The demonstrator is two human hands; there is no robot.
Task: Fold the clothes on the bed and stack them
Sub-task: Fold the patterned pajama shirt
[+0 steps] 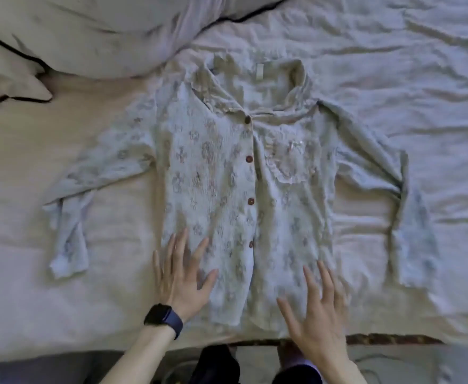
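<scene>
Thin crinkly floral shirt (227, 189) flat on wrinkled bedsheet (393, 65), 4 brown buttons. Left hand (183, 275), right hand (318, 314) spread flat on hem.

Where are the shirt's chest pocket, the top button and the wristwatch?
chest pocket (289, 162), head view: middle of its front.
top button (247, 119), head view: the button's face.
wristwatch (162, 314), head view: its dark screen.

A pale floral button-front shirt (235, 195) lies face-up on the bed (393, 65), collar toward 12 o'clock, sleeves spread to 9 and 3 o'clock. Both hands rest flat, fingers spread, on its hem: left hand (181, 278), wearing a dark wristwatch (163, 318), and right hand (314, 314). Pillows (89, 31) sit at 11 o'clock.
</scene>
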